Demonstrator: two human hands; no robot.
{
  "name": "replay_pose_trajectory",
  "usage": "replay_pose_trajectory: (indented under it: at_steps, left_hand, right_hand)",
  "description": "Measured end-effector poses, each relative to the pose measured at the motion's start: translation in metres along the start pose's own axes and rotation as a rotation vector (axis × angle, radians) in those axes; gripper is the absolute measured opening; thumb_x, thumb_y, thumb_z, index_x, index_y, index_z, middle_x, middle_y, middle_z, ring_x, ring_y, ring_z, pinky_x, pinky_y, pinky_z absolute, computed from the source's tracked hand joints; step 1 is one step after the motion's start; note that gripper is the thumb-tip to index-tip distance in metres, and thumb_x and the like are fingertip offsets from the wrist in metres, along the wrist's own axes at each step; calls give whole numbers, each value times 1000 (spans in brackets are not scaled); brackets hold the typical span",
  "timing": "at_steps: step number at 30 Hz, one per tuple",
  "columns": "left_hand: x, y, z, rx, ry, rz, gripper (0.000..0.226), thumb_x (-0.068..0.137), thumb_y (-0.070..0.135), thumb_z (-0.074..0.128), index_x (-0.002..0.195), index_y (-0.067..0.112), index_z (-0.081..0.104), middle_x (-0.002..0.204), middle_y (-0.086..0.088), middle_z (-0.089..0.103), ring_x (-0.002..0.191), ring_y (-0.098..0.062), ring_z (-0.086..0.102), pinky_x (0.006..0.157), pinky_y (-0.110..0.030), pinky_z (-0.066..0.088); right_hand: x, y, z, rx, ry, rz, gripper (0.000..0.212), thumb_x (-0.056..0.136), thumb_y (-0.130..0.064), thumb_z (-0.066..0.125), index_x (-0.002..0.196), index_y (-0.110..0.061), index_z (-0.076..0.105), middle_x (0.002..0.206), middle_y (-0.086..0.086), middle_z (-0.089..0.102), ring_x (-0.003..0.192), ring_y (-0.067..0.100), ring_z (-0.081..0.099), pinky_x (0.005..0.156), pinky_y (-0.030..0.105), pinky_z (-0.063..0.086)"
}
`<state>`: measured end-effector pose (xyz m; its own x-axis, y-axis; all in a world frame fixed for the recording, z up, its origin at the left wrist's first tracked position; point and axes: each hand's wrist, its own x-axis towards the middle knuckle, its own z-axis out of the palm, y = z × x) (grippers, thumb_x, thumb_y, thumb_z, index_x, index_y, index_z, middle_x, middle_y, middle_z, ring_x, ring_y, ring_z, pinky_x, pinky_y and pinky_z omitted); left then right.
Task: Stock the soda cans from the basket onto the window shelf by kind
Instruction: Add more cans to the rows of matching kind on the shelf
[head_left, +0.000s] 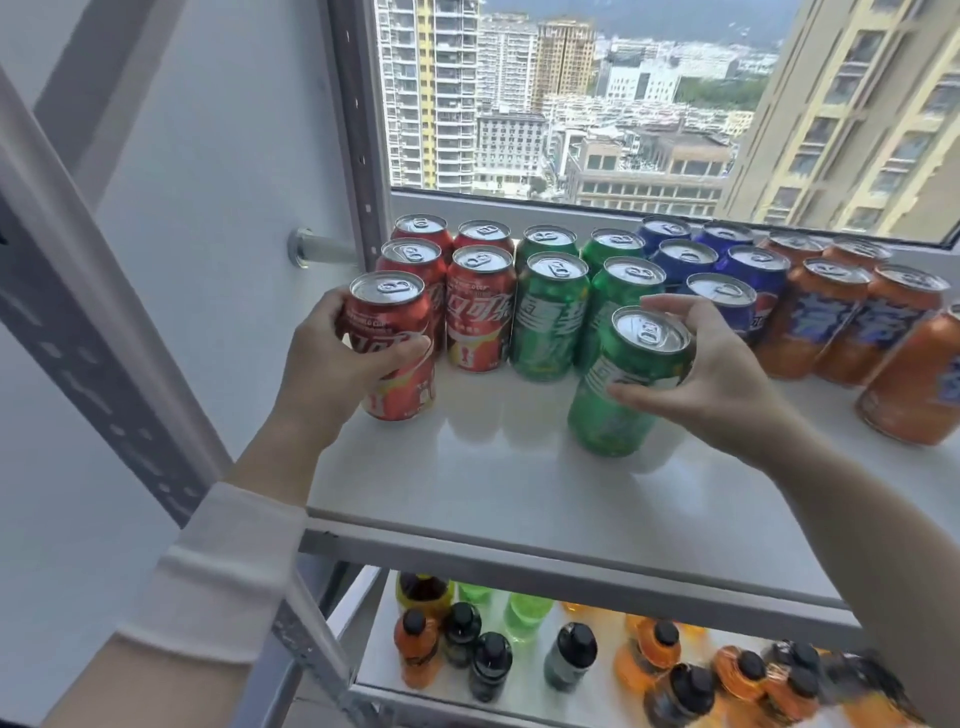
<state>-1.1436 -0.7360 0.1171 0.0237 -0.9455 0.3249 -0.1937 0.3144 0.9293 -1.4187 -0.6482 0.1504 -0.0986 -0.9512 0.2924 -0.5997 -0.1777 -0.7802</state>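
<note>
Two cans are at the front of the window shelf (493, 483), each held; left hand (327, 369) wraps curled fingers round a red can (395, 322) at nine o'clock; right hand (727, 379) pinches a green can (623, 415) by its upper wall at three o'clock; likely full, heavy, stiff, slick; grasp mid-wall, not the rim.

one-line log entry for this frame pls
phase: placing | left hand: grips red can, before red rows | right hand: grips green can, before green rows | shelf: blue cans, orange cans further right
</note>
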Motion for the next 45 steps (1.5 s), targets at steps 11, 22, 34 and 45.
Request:
replay_pose_trajectory:
  at_steps: [11,22,34,45]
  left_hand:
    - [7,-5,6,51,-8,-9,69,47,40,86,109,27,57,109,2,63,98,-5,60,85,-26,50]
    - [8,-3,7,52,-52,5,71,60,18,83,123,17,49,106,13,60,102,-2,56,80,-13,45]
    - [-10,-10,12,180,-51,25,93,66,14,81,138,28,23,139,0,35,123,-9,38,102,-29,40]
    - [-10,-15,11,191,-89,16,98,68,14,80,139,30,15,141,-4,31,130,-15,35,108,-45,37]
  right_hand:
    - [17,-12,-18,-430,-96,-43,78,62,-35,83,129,-20,45,127,0,47,113,9,41,94,21,31]
    - [26,-9,-21,-466,-117,-60,83,66,-28,81,136,-14,40,133,4,39,125,14,35,91,11,21]
    - [21,-14,-22,-562,-131,-103,83,67,-27,80,138,-12,40,134,8,42,123,19,38,85,8,18]
    - [15,-16,-15,-643,-80,-109,85,70,-30,78,142,-10,36,137,10,40,129,24,28,106,31,24]
